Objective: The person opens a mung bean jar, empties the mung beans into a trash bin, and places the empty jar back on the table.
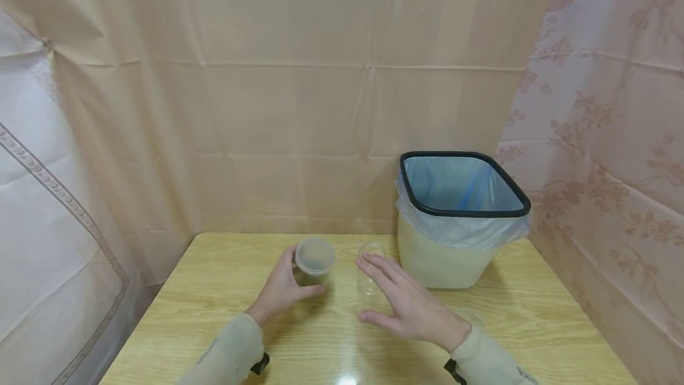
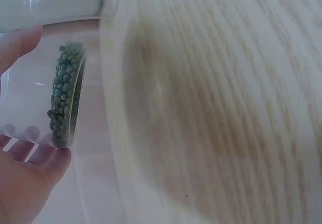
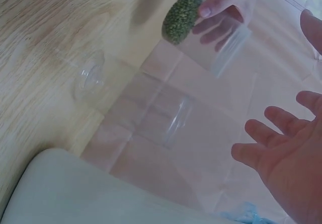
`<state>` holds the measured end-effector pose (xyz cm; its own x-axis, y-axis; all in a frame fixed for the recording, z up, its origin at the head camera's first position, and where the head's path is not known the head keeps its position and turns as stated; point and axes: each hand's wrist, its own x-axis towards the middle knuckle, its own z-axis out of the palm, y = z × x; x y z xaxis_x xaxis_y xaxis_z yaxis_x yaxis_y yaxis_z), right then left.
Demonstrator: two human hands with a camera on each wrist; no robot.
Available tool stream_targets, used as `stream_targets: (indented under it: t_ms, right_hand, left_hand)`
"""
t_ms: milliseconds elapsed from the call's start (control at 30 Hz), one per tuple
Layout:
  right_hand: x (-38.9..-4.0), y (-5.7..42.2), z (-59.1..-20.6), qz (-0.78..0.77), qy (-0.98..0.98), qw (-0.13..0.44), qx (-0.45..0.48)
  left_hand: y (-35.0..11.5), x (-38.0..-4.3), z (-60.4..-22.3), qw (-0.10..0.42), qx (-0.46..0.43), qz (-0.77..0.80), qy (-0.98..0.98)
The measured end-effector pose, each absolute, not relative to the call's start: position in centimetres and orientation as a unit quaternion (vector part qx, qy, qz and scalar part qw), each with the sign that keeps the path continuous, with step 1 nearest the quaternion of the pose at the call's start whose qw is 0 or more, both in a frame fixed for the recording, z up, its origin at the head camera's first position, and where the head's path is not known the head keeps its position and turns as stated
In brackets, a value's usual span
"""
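My left hand (image 1: 283,287) grips a clear plastic jar (image 1: 315,257) with a pale, translucent top. Small green beans (image 2: 64,93) cover the jar's bottom, and the right wrist view shows them as a green disc through its base. That jar appears raised off the table, its shadow falling below. On the table to its right stands a second clear jar (image 3: 136,95), with nothing visible inside. My right hand (image 1: 408,305) hovers by this second jar with fingers spread and holds nothing; in the head view it partly covers the jar.
A cream bin (image 1: 443,263) with a black rim and translucent liner stands at the table's back right. A faint clear round item (image 1: 470,316) lies beside my right wrist, too indistinct to name. Beige cloth (image 1: 299,106) hangs behind the wooden table (image 1: 198,290).
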<state>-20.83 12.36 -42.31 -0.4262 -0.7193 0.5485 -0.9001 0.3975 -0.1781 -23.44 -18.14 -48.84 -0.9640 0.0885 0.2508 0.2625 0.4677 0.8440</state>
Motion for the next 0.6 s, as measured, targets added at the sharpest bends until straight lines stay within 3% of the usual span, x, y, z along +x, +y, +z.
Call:
stream_targets:
  t_ms: [600]
  right_hand:
    - [-20.3, 11.8, -41.6, 0.300, -0.812, 0.135, 0.482]
  left_hand:
    - [-16.1, -20.6, -45.0, 0.102, -0.176, -0.504, -0.840]
